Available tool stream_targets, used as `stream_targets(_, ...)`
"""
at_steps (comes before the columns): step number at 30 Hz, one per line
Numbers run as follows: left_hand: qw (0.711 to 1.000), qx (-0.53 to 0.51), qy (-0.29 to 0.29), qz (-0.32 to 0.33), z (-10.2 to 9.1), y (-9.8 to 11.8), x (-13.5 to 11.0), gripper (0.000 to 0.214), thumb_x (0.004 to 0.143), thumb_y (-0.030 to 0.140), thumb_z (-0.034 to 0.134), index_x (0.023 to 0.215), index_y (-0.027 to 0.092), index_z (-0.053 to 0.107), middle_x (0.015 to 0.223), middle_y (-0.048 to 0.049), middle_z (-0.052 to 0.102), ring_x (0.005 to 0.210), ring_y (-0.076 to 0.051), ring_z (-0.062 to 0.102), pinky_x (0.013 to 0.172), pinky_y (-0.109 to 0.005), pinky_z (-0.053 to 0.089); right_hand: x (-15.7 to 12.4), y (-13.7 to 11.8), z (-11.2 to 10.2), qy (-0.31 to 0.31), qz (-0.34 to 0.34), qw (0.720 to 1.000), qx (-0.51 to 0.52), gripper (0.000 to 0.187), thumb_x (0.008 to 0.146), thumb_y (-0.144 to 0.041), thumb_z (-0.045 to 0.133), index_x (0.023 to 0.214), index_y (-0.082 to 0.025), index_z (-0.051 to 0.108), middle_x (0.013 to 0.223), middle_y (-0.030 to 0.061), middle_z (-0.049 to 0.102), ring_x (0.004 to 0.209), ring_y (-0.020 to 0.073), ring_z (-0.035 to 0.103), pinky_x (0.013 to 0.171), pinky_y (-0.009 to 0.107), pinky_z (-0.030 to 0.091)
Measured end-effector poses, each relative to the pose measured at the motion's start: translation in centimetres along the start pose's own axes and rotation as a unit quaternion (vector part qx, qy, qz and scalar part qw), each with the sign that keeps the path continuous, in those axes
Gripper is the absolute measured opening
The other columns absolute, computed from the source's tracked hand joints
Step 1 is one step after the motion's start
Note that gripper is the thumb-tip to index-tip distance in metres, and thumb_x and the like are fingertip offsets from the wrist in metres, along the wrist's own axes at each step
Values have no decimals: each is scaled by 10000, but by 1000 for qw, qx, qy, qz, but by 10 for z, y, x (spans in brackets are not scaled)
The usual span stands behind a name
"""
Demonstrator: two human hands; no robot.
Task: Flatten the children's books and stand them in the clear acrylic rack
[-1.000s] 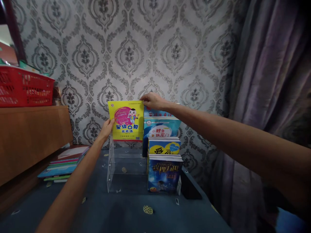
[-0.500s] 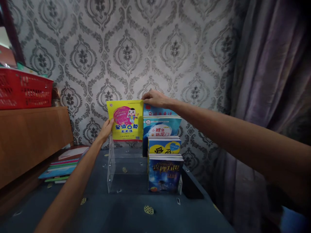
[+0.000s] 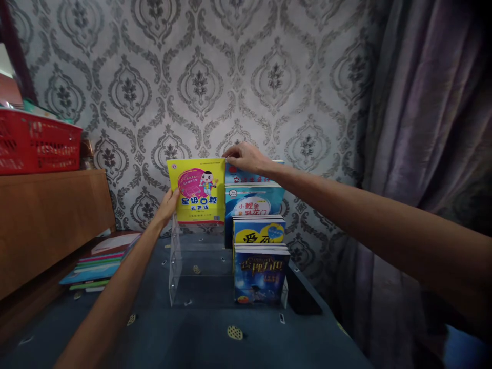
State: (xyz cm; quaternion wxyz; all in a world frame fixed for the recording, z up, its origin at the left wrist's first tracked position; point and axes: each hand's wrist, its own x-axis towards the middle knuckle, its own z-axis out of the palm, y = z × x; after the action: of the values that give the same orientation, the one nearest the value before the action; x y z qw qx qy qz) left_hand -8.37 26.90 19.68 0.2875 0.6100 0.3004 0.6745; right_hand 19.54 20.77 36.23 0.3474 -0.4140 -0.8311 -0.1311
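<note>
Both hands hold the yellow book [image 3: 198, 192] at the clear stand's [image 3: 192, 277] far top-left tier: left hand [image 3: 169, 205] closed on its left edge, right hand [image 3: 244, 156] pinching its top right corner. The right column holds 4 books [image 3: 259, 230]; the left column looks just begun.

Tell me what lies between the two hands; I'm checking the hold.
Head view: the yellow book, with the left hand on its left edge and the right hand at its top right corner.

Yellow book [image 3: 197, 191]: glossy paper cover. Rack [image 3: 192, 269]: clear, smooth plastic (reflective edges). Basket [image 3: 36, 148]: red plastic lattice. Cabinet [image 3: 49, 220]: matt wood. Tablecloth [image 3: 200, 333]: matt blue cloth. Curtain [image 3: 423, 128]: sheened fabric. Wallpaper [image 3: 200, 87]: patterned, faintly lustrous.
</note>
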Motion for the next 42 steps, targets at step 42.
stream_targets(42,996,-68,-35,-50,-9,5,-3,477,831,608,684,1091,208,686,1028,-69,766,975,-259,714,836,-374,589,-1,3,7,29,5,1000,-11,255,858,-162,549,984,-119,766,877,117,756,792,233,660,748,356,492)
